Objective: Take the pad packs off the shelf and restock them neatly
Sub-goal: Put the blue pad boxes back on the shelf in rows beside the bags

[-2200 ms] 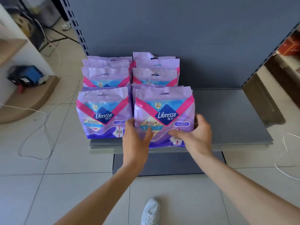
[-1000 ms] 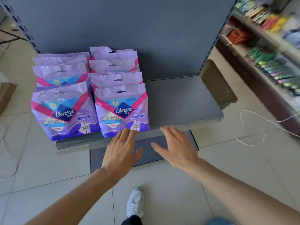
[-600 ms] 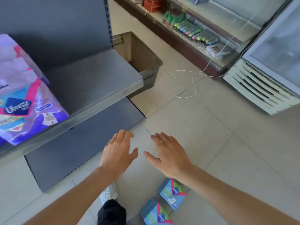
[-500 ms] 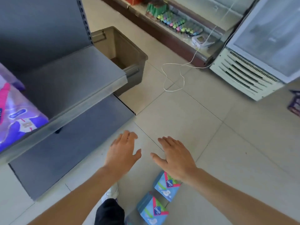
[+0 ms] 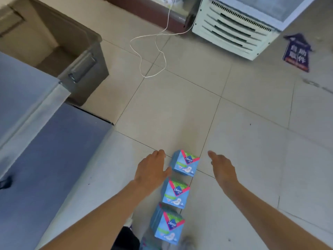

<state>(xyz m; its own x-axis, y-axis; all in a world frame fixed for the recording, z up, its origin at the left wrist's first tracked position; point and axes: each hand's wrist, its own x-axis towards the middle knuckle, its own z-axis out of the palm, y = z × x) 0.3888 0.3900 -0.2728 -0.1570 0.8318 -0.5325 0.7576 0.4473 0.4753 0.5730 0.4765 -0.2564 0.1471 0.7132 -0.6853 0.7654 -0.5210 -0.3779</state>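
Trouser cloth (image 5: 126, 238), dark and blurred, fills the bottom edge between the 2 bare forearms. Just to its right stands the nearest blue pack (image 5: 167, 227), first of 3 blue pad packs set in a slanting row on the tiled floor (image 5: 252, 141), each with a pink V and the brand name on its face. The middle blue pack (image 5: 175, 194) comes next, a little apart from it, and the farthest blue pack (image 5: 185, 164) stands beyond that. None of them is on the shelf.

Both hands hover palm down on either side of the farthest pack. The left hand (image 5: 151, 168) has its fingers straight and together, and its thumb reaches to the pack's lower left corner; whether it touches cannot be told. The right hand (image 5: 222, 166) is clear of the pack, its fingers stretched forward and loose. Neither hand has hold of anything.

On the left, the grey base plate (image 5: 45, 150) lies on the floor with the grey shelf board (image 5: 23, 83) above it. Past the shelf's end stands a brown bin (image 5: 86, 76) with a handle on its side. A white cord (image 5: 153, 51) loops across the tiles farther off. At the top right is a white louvred grille (image 5: 230, 31), and near it a blue arrow sticker (image 5: 297, 55) lies flat on the floor.
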